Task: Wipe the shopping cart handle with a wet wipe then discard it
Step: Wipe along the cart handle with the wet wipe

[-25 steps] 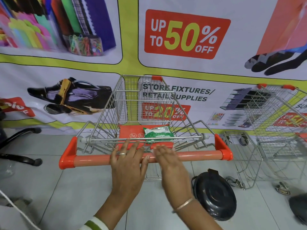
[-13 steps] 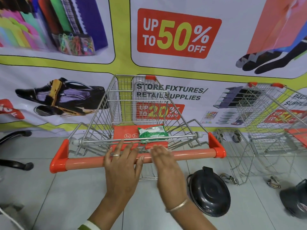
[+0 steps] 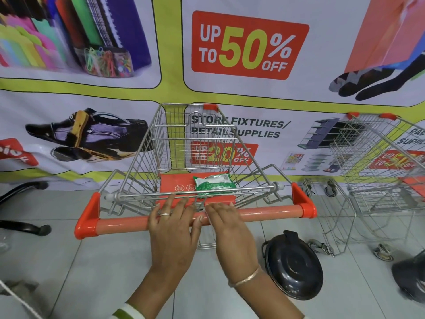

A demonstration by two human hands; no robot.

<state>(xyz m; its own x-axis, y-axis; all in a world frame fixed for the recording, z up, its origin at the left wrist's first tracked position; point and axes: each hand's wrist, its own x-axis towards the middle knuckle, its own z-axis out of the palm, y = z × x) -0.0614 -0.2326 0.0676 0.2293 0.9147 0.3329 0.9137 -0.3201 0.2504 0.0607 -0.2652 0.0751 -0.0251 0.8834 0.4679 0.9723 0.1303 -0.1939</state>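
A person's two hands rest on the orange handle (image 3: pixel 264 211) of a wire shopping cart (image 3: pixel 190 157) parked against a sale banner (image 3: pixel 248 44). The left hand (image 3: pixel 172 229) lies flat with fingers spread across the bar's middle, gripping nothing; the right hand (image 3: pixel 230 226), just beside it toward 3 o'clock, presses palm-down with fingers together, a sliver of white at its fingertips that may be a wet wipe, though too little shows to be sure. A green-and-white wipe packet (image 3: pixel 213 184) sits on the fold-down child seat (image 3: pixel 174 187) at 12 o'clock from the hands. A black lidded bin (image 3: pixel 294 265) waits on the floor at 4 o'clock, with a second cart (image 3: pixel 379 169) at 3 o'clock. By the look of it, wiping is only starting at the centre; both ends of the bar and the discarding remain.
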